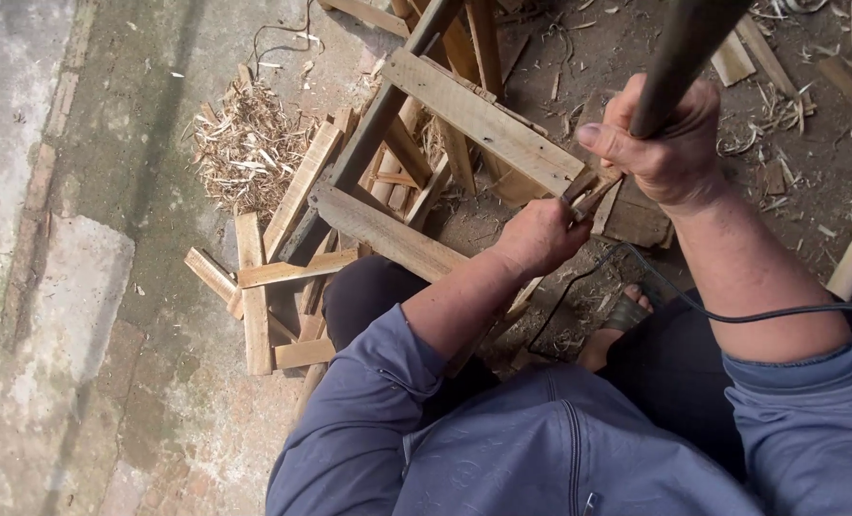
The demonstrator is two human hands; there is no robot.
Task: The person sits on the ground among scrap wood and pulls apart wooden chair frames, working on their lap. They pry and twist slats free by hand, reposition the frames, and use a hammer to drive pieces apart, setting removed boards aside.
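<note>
Nearest, a grey-blue jacket [540, 449] hid the person's lap, and only toes of one sandalled foot [622, 320] showed. The left hand [540, 237] was closed around a small tool [588, 196] whose tip barely showed. Just beyond, the right hand [669, 143] gripped a dark pole [684, 48], cut off at the top. Farther left lay a wooden frame [464, 115] and shavings [249, 148].

It was an outdoor woodworking yard. Rough planks [378, 227] lay stacked on bare concrete ground [91, 287], with a heap of wood shavings [246, 148] beside them.
</note>
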